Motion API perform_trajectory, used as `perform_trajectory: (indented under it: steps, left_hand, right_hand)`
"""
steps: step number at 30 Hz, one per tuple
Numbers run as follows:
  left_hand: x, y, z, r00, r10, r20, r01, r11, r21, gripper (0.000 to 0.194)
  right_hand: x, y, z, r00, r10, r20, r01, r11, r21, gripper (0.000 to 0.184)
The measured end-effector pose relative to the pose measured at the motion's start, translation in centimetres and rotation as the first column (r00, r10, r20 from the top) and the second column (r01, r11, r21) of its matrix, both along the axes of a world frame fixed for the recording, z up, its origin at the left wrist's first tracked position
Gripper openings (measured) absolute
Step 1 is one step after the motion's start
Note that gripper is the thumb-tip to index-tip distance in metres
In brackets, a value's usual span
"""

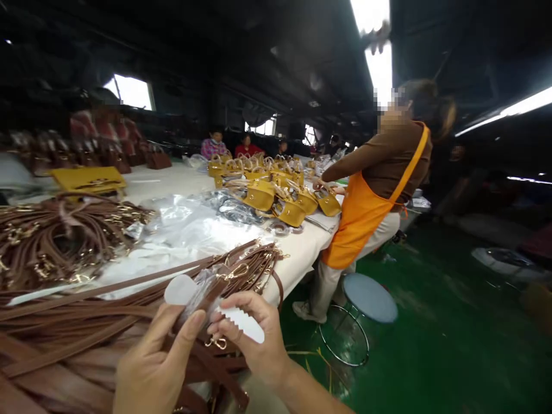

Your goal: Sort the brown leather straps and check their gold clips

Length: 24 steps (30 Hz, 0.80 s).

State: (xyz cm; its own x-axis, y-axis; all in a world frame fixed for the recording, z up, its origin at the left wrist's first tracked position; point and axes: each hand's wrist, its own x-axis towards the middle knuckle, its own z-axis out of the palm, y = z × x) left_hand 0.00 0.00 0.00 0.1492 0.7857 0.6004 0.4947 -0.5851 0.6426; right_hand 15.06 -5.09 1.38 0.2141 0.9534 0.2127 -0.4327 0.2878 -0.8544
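Note:
My left hand (149,359) is closed on a folded brown bag strap (214,294) with clear plastic film around part of it and gold snap hooks at its ends. A white rounded piece (180,289) sticks out beyond the left fingertips. My right hand (263,333) is beside it, thumb and fingers pinching a white piece with a wavy edge (245,324) close to the strap. Whether the two white pieces are joined is hidden. Below and around my hands lies a large pile of brown straps (107,322) with gold hooks.
A coiled strap bundle (64,241) and clear plastic bags (185,221) lie on the white table (302,259). Yellow handbags (259,195) stand farther back. A co-worker in an orange apron (351,218) stands at the right edge near a round stool (370,297).

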Motion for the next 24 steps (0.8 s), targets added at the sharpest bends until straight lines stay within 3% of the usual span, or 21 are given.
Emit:
perform_trajectory:
  steps: [3, 4, 6, 8, 10, 11, 13, 15, 17, 20, 24]
  left_hand:
    - [-1.3, 1.6, -0.8, 0.999, -0.005, 0.036, 0.001, 0.996, 0.092, 0.020]
    - [-1.8, 2.2, -1.1, 0.999, -0.016, 0.040, 0.010, 0.990, 0.140, 0.021]
    - [-2.9, 3.6, -1.9, 0.999, -0.036, 0.021, 0.030, 0.972, 0.232, 0.023]
    - [-4.0, 5.1, -2.8, 0.998, -0.058, -0.026, 0.063, 0.950, 0.307, 0.022]
    - [-5.2, 6.6, -3.9, 0.994, -0.063, -0.088, 0.091, 0.926, 0.365, 0.020]
    - [-5.7, 7.2, -4.4, 0.991, -0.057, -0.118, 0.098, 0.921, 0.377, 0.020]
    - [-6.6, 8.1, -5.3, 0.987, -0.043, -0.158, 0.098, 0.926, 0.365, 0.022]
    - [-7.1, 8.5, -6.0, 0.984, -0.052, -0.171, 0.107, 0.937, 0.333, 0.021]
    - [-7.2, 8.5, -6.3, 0.985, -0.045, -0.169, 0.098, 0.943, 0.319, 0.018]
    - [-6.8, 8.3, -6.3, 0.986, -0.011, -0.167, 0.058, 0.958, 0.280, 0.018]
    - [-6.4, 8.2, -5.9, 0.998, -0.018, -0.060, 0.020, 0.999, 0.034, 0.029]
  right_hand:
    - [-0.8, 1.4, -0.5, 0.969, -0.024, 0.246, -0.006, 0.993, 0.119, 0.016]
    - [-1.0, 1.9, -0.6, 0.916, -0.076, 0.394, -0.002, 0.981, 0.193, 0.017]
    - [-1.3, 3.3, -0.6, 0.727, -0.222, 0.650, -0.029, 0.936, 0.352, 0.027]
    - [-1.9, 5.0, -0.3, 0.570, -0.344, 0.746, -0.062, 0.888, 0.456, 0.031]
    - [-2.9, 7.2, -0.3, 0.528, -0.326, 0.785, -0.072, 0.903, 0.423, 0.026]
    - [-3.6, 8.3, -0.5, 0.560, -0.243, 0.792, -0.079, 0.936, 0.343, 0.022]
    - [-4.8, 10.2, -1.2, 0.703, 0.028, 0.711, -0.132, 0.987, 0.092, 0.020]
    - [-5.6, 11.6, -2.1, 0.829, 0.230, 0.509, -0.204, 0.973, -0.108, 0.025]
    - [-6.0, 12.3, -3.0, 0.888, 0.263, 0.378, -0.209, 0.962, -0.179, 0.032]
    - [-5.9, 12.7, -3.6, 0.911, 0.240, 0.336, -0.178, 0.962, -0.205, 0.037]
    - [-5.5, 12.8, -3.5, 0.934, 0.253, 0.252, -0.200, 0.955, -0.219, 0.042]
